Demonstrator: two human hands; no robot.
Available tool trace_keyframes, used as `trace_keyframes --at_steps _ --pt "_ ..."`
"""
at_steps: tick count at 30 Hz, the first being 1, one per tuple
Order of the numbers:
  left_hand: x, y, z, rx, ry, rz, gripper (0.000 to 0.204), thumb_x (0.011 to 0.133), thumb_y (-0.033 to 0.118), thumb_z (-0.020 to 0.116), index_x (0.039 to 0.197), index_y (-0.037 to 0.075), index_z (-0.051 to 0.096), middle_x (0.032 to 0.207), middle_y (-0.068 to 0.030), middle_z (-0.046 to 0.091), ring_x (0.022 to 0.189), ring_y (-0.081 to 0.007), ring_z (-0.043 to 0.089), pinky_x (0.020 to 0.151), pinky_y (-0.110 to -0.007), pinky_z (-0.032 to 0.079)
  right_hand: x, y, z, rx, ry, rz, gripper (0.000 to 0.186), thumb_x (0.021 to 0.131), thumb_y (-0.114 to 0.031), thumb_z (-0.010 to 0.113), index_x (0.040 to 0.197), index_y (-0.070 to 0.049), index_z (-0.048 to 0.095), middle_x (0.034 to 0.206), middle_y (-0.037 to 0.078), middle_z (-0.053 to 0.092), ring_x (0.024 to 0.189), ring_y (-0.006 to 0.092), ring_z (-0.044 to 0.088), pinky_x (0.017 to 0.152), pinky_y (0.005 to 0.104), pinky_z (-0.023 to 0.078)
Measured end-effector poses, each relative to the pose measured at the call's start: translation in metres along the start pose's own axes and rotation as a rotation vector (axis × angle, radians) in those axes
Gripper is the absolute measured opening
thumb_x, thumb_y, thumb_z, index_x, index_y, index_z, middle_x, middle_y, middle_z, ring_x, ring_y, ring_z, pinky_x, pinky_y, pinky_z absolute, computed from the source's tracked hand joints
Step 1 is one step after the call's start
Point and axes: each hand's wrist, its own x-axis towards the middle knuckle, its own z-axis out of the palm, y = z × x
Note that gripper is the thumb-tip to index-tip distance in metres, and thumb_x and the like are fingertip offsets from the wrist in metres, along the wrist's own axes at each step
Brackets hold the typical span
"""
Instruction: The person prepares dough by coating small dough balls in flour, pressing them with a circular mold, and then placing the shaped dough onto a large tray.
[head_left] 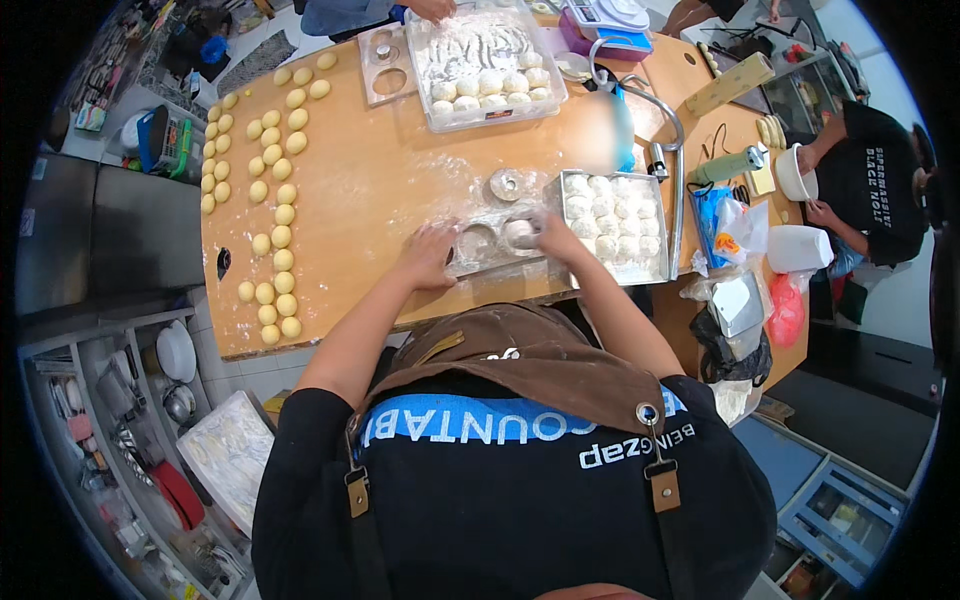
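A floured board mould (498,262) with two round hollows lies near the table's front edge. My left hand (430,256) grips its left end, next to the bare hollow. In the right hollow sits a white floured dough ball (521,234). Slightly blurred, my right hand (558,240) has its fingers closed at that ball's right side. Just beyond the mould stands a round press (506,184) dusted with flour. Rows of floured dough balls (606,222) fill a metal tray (664,252) right beside my right hand.
Plain yellow dough balls (285,215) stand in columns at the table's left. A clear bin (435,122) at the back holds flour and dough balls; a co-worker's hand (430,8) is over it. Another person (875,180) holds a white bowl (795,178) at right, past a metal rail (678,170).
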Motion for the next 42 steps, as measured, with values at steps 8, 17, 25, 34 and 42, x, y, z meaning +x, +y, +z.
trace_keyframes --at_steps 8,17,25,34,42 --pt "0.004 -0.003 0.006 0.058 -0.033 -0.006 0.099 0.059 0.038 0.080 0.139 0.007 0.031 0.143 -0.0167 0.034 0.132 -0.0322 0.033 0.111 -0.047 0.022 0.023 -0.045 0.059 -0.442 -0.088 -0.026 0.034 0.067 -0.012 0.067 0.099 -0.002 0.063 0.099 0.021 0.064 0.092 0.0382 0.061 0.081 0.0412 0.048" --pt "-0.007 -0.005 -0.001 0.097 0.014 -0.022 0.100 0.062 0.044 0.078 0.140 0.006 0.030 0.145 -0.0130 0.033 0.135 -0.0299 0.030 0.112 -0.047 0.021 0.075 -0.046 0.020 -0.952 0.308 0.031 0.057 0.069 -0.008 0.064 0.125 -0.011 0.052 0.117 0.019 0.056 0.100 0.0350 0.059 0.085 0.0424 0.049" --pt "-0.006 -0.007 -0.009 0.076 -0.009 -0.041 0.098 0.062 0.044 0.078 0.139 0.006 0.033 0.145 -0.0122 0.034 0.133 -0.0300 0.032 0.111 -0.047 0.023 0.069 -0.084 0.021 -0.848 0.159 0.174 0.057 0.072 -0.006 0.061 0.127 -0.016 0.050 0.124 0.016 0.049 0.108 0.0340 0.055 0.089 0.0423 0.048" --pt "-0.002 -0.012 -0.003 0.042 0.036 -0.021 0.096 0.060 0.039 0.079 0.139 0.008 0.033 0.142 -0.0098 0.038 0.130 -0.0259 0.036 0.111 -0.047 0.023 0.018 -0.080 0.051 -0.843 0.061 -0.024 0.054 0.070 -0.006 0.061 0.122 -0.006 0.049 0.119 0.019 0.053 0.108 0.0359 0.054 0.089 0.0424 0.047" --pt "-0.009 -0.010 -0.008 0.025 0.088 0.010 0.084 0.064 0.031 0.076 0.135 0.005 0.039 0.139 -0.0118 0.042 0.128 -0.0287 0.040 0.108 -0.044 0.029 0.006 -0.105 0.073 -1.011 -0.057 0.020 0.035 0.071 0.000 0.058 0.106 -0.006 0.054 0.105 0.017 0.055 0.102 0.0337 0.055 0.084 0.0428 0.048"
